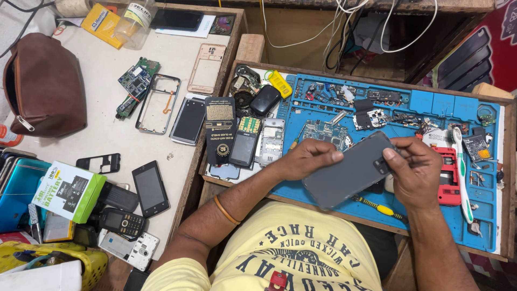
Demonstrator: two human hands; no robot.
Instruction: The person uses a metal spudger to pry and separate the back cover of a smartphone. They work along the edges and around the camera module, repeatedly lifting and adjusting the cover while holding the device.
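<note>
Around us the bench (107,134) is crowded: a blue work mat (431,215) strewn with small circuit boards and loose parts, a white toothbrush (462,172) lying along its right side beside a red tool (448,178), and a yellow-handled screwdriver (379,207) just under the phone we hold. To the left lie 3 small phones side by side next to a black card pack (219,129), then an empty phone frame (158,102), a green battery box (69,189) and a brown pouch (43,81).

We hold the grey phone (347,171) tilted above the mat, back side up. Our left hand (307,158) grips its upper left edge, thumb on top; our right hand (417,170) clasps the right end, thumb pressing at the camera corner.

The phone's screen side faces away, and its right end is covered by our fingers. The small parts on the mat are too tiny to identify.
</note>
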